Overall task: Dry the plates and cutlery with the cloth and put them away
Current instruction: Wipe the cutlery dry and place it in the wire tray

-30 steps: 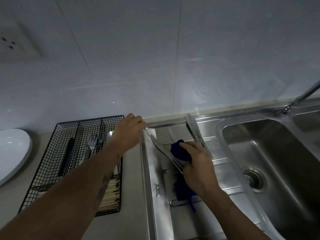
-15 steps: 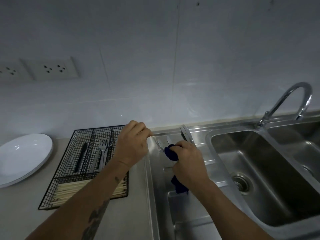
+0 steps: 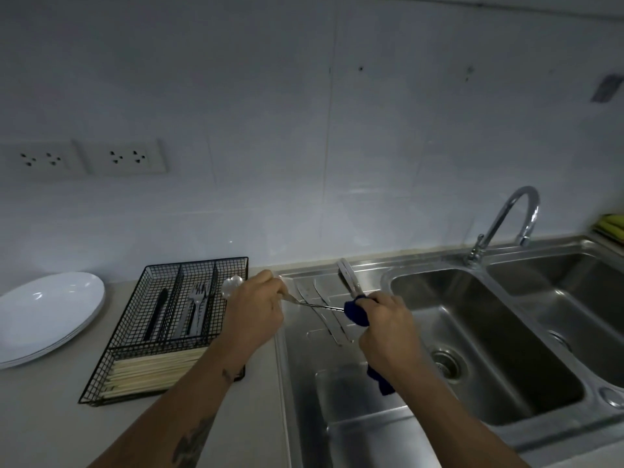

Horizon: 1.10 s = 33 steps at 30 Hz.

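Several white plates lay stacked at the far left of the counter, and next to them stood the black wire cutlery basket, with forks and a dark-handled piece in its upper compartments and a bundle of chopsticks in the lower one. My left hand was above the right edge of this basket, the wrist turned a little inward, and its fingers were curled and pinched one end of a thin metal piece of cutlery; which piece it was I could not tell, because both ends were hidden. It went almost level across to my right hand, which was closed around the blue cloth and, through the cloth, around the other end of the piece. I judged the piece to be light and stiff, but slippery while wet, so it was better to pinch it firmly at the bare end and let the soft cloth slide along the rest. Under it, some more cutlery lay on the steel draining board, and two plates seemed to stand on edge behind. Further right were the sink basins and the tap. The plates I supposed heavier and fragile, needing both hands at the rim.
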Each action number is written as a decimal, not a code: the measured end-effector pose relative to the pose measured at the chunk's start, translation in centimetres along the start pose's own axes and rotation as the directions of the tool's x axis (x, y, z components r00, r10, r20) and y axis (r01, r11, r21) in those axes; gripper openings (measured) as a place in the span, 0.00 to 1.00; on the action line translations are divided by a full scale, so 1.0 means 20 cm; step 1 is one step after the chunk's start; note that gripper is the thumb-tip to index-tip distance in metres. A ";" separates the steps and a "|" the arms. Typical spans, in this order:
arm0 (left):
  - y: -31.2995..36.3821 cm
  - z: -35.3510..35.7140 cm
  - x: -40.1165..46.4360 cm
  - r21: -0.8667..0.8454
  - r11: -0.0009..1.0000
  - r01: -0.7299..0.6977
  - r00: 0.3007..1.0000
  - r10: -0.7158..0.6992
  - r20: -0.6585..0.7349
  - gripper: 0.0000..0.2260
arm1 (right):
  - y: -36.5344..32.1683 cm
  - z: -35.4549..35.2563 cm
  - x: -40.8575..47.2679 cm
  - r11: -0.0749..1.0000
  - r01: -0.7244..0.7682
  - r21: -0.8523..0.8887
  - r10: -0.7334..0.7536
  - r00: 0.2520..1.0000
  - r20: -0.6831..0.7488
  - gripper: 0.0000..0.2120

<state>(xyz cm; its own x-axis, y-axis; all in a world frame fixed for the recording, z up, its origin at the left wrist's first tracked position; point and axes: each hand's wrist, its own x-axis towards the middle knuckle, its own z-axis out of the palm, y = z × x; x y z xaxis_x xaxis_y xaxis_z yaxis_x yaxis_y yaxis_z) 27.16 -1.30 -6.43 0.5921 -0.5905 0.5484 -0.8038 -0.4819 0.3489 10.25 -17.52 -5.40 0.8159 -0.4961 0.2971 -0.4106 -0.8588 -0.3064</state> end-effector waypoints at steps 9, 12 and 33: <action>0.21 -0.10 0.06 -0.424 0.593 0.685 0.724 -0.485 0.491 0.10 | -0.14 0.10 -0.11 0.973 0.231 0.002 -0.231 0.972 -0.050 0.39; 0.18 -0.17 0.06 -0.471 0.380 0.796 0.605 -0.532 0.593 0.06 | -0.05 0.14 -0.19 0.982 0.185 -0.038 -0.185 0.983 -0.014 0.41; 0.30 -0.01 -0.04 -0.640 -0.173 0.749 0.492 -0.501 0.712 0.06 | -0.15 0.16 -0.25 0.993 0.110 0.034 -0.107 0.992 -0.073 0.36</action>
<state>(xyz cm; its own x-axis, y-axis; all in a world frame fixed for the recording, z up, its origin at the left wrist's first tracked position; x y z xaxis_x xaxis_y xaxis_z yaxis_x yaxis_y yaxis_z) 21.87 -3.69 -4.58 0.7357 -0.5101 -0.4455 0.5451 0.0555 0.8366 8.75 -12.10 -8.93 0.8232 -0.4092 0.3935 -0.3043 -0.9032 -0.3026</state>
